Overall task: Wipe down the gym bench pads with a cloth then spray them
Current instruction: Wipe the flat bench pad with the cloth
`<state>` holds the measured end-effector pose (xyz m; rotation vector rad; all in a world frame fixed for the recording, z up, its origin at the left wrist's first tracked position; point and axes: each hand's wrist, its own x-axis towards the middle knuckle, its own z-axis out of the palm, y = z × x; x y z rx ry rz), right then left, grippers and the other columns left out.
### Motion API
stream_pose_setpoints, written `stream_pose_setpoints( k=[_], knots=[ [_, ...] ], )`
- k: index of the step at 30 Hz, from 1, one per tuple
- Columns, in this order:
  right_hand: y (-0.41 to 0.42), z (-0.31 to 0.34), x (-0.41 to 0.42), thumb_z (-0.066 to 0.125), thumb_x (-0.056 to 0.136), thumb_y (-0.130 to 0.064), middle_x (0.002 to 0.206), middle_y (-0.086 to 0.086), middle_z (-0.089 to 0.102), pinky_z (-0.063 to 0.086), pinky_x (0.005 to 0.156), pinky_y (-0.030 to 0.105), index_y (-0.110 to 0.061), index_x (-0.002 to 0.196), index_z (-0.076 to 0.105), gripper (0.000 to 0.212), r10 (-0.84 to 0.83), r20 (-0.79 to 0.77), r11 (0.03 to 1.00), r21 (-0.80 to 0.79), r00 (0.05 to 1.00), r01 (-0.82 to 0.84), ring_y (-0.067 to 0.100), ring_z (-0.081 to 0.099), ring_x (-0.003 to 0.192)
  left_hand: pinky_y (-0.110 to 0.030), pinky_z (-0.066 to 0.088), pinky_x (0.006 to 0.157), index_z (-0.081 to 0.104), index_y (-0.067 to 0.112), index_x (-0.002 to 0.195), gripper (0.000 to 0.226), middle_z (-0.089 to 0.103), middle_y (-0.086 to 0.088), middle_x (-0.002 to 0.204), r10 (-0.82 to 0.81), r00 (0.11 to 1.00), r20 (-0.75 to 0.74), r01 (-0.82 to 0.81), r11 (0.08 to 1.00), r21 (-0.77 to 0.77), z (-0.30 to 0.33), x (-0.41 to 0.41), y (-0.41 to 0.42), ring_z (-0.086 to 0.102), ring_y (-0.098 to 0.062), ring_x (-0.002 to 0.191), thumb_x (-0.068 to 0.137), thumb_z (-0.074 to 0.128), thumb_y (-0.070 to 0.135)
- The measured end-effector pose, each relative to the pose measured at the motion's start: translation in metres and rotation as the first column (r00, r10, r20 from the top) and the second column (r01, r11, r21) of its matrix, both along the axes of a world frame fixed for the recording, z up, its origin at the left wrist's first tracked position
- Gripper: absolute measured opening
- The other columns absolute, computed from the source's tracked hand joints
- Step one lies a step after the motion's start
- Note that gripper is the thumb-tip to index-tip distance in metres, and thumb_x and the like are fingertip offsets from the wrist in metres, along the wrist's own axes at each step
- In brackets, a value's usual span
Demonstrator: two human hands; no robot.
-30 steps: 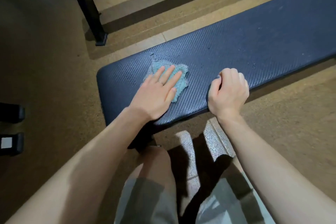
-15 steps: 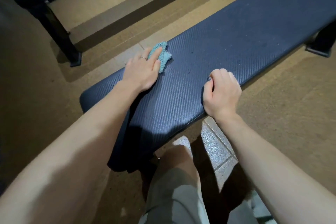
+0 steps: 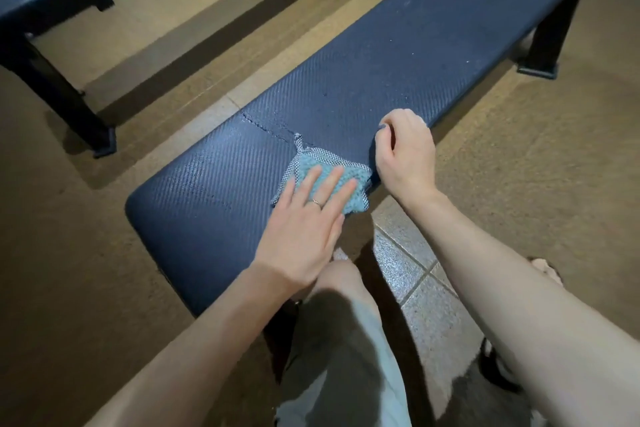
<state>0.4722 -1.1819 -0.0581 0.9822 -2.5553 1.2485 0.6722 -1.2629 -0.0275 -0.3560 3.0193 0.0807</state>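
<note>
Teal cloth (image 3: 330,180) is pinned flat on the bench pad (image 3: 398,62) at its near edge, under the straight fingers of the left hand (image 3: 304,229). Right hand (image 3: 405,149) is curled over the same edge, just right of the cloth, gripping the pad (a brace, prob.). Pad's long axis runs away up-right from the fingers; most unwiped length lies that way, beyond the crack (image 3: 266,126). Next stroke is judged to go up-right along the axis, w/ left hand nearer. Spray bottle not seen.
</note>
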Motion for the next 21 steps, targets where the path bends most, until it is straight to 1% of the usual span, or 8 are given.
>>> stream_pose_setpoints(
  k=[2,4,8,10,14,16,18,21],
  knots=[
    [0.016,-0.002,-0.012,0.047,0.094,-0.020,0.095,0.008,0.059,0.041,0.084,0.041,-0.010,0.092,0.056,0.013,-0.046,0.001,0.999,0.013,0.999,0.046,0.027,0.052,0.089,-0.053,0.030,0.122,0.025,0.025,0.162,0.057,0.023,-0.001,0.170,-0.046,0.999,-0.028,0.045,0.999,-0.018,-0.002,0.011,0.004,0.023,-0.031,0.156,0.107,0.017,0.037],
    [0.023,-0.004,-0.022,0.050,0.095,-0.020,0.098,0.007,0.056,0.041,0.085,0.041,-0.012,0.095,0.055,0.010,-0.002,0.002,0.997,0.079,1.000,0.002,0.027,0.051,0.091,-0.053,0.034,0.120,0.029,0.019,0.161,0.054,0.025,-0.005,0.169,-0.096,0.995,-0.026,0.094,0.993,-0.075,-0.004,0.033,0.013,0.026,-0.033,0.155,0.110,0.021,0.032],
    [0.017,-0.002,-0.033,0.051,0.097,-0.019,0.094,0.001,0.049,0.042,0.082,0.042,-0.015,0.092,0.051,0.007,0.060,0.000,0.987,0.151,0.998,-0.059,0.024,0.048,0.088,-0.057,0.027,0.122,0.018,0.010,0.163,0.059,0.003,-0.013,0.172,-0.148,0.983,0.104,0.162,0.976,-0.143,-0.006,0.068,0.020,0.009,-0.040,0.157,0.108,0.026,0.029],
    [0.018,-0.002,-0.034,0.052,0.097,-0.018,0.094,0.001,0.049,0.042,0.081,0.041,-0.013,0.092,0.052,0.008,0.074,0.030,0.988,0.133,0.997,-0.077,0.024,0.049,0.088,-0.059,0.027,0.122,0.007,0.009,0.164,0.061,-0.002,-0.014,0.172,-0.155,0.980,0.122,0.175,0.968,-0.177,-0.008,0.064,0.014,0.008,-0.042,0.157,0.106,0.024,0.018],
    [0.024,-0.001,-0.039,0.050,0.098,-0.016,0.095,0.002,0.055,0.043,0.081,0.037,-0.011,0.093,0.056,0.010,0.097,0.124,0.992,0.066,0.988,-0.106,0.020,0.051,0.089,-0.057,0.034,0.119,0.009,0.015,0.164,0.063,0.015,-0.017,0.170,-0.095,0.993,0.074,0.106,0.980,-0.168,-0.011,0.027,0.014,0.024,-0.043,0.153,0.100,0.013,0.016],
    [0.024,0.004,-0.041,0.047,0.100,-0.016,0.095,0.001,0.058,0.043,0.082,0.036,-0.012,0.091,0.057,0.014,0.087,0.220,0.995,0.024,0.972,-0.095,0.016,0.052,0.089,-0.056,0.035,0.118,0.006,0.010,0.162,0.062,0.018,-0.022,0.168,-0.082,0.994,0.067,0.093,0.979,-0.183,-0.012,0.004,0.016,0.028,-0.045,0.151,0.100,0.008,0.013],
    [0.023,0.010,-0.043,0.044,0.100,-0.016,0.091,0.000,0.062,0.043,0.081,0.034,-0.011,0.087,0.059,0.020,0.059,0.315,0.998,-0.039,0.947,-0.049,0.015,0.055,0.087,-0.055,0.036,0.118,0.013,0.006,0.162,0.058,0.021,-0.024,0.166,-0.077,0.997,0.021,0.080,0.974,-0.213,-0.017,-0.014,0.017,0.032,-0.045,0.150,0.105,0.003,0.006],
    [0.022,0.013,-0.045,0.044,0.097,-0.018,0.083,0.000,0.065,0.044,0.079,0.034,-0.009,0.082,0.061,0.024,0.020,0.377,0.995,-0.102,0.926,0.020,0.015,0.058,0.081,-0.055,0.027,0.123,0.013,0.003,0.162,0.054,0.017,-0.023,0.167,-0.113,0.993,-0.034,0.102,0.967,-0.234,-0.026,-0.040,0.015,0.023,-0.045,0.153,0.109,0.020,0.004]
  ],
)
